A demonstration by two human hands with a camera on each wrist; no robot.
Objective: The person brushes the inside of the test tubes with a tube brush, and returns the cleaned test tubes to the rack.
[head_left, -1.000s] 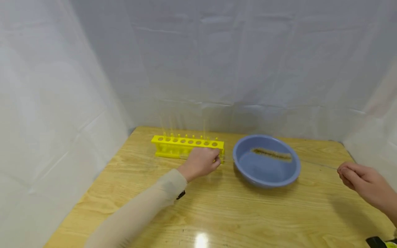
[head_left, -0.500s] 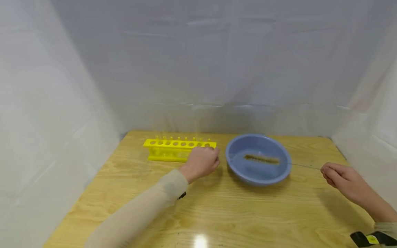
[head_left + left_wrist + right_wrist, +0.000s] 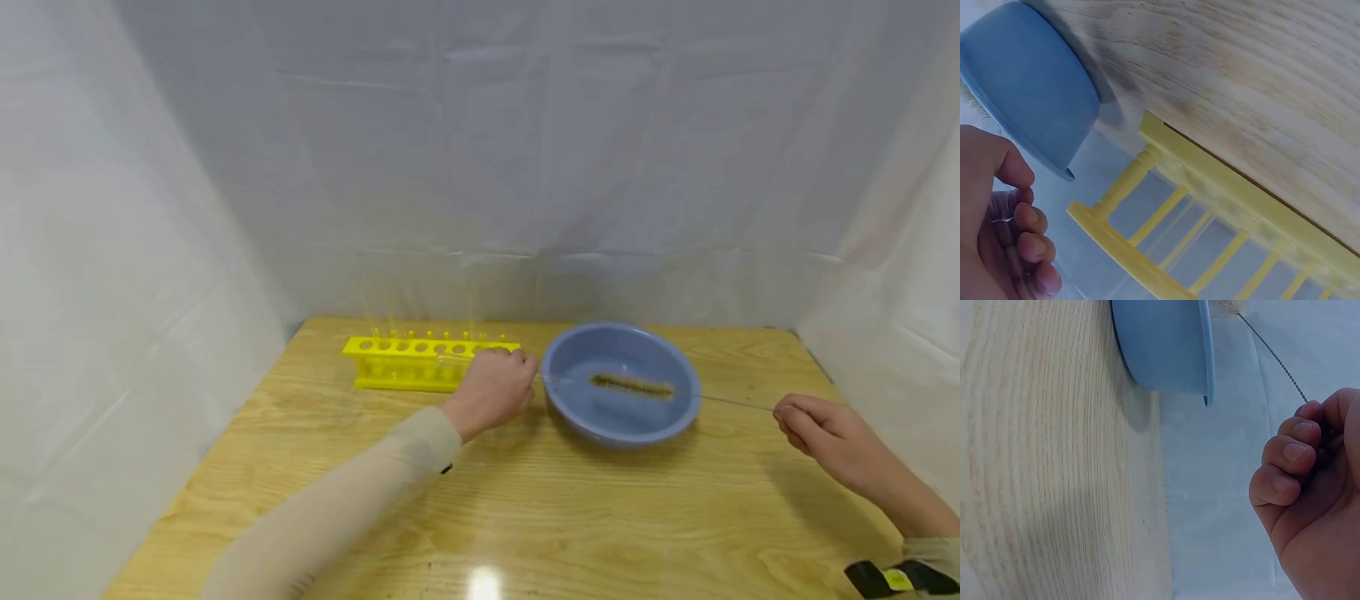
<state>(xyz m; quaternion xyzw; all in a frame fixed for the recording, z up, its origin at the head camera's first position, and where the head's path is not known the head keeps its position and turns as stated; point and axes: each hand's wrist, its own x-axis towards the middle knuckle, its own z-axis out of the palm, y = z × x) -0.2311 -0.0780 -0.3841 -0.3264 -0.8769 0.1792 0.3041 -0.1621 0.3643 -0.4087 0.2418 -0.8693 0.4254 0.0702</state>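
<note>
A clear test tube [image 3: 452, 361] lies nearly level in my left hand [image 3: 491, 387], its fingers curled round it. In the left wrist view, part of the glass [image 3: 1002, 206] shows between thumb and fingers [image 3: 1030, 217]. The tube's right end reaches over the basin's left rim. My right hand [image 3: 832, 433] pinches the twisted wire handle [image 3: 731, 402] of a test tube brush. Its brown bristles [image 3: 632, 386] hang over the blue basin [image 3: 622, 437], pointing toward the tube; a small gap seems to lie between them. In the right wrist view, the wire [image 3: 1275, 357] runs from the fingertips.
Behind my left hand stands a yellow test tube rack [image 3: 405, 348], with a few clear tubes faintly visible above it. The basin sits right of the rack on the wooden table [image 3: 570, 517]. Pale sheeting [image 3: 510, 167] rises behind the table and along both sides.
My left hand, with the tube, has come closer to the basin's rim. The right hand and brush have shifted slightly left over the basin. The head view has also shifted.
</note>
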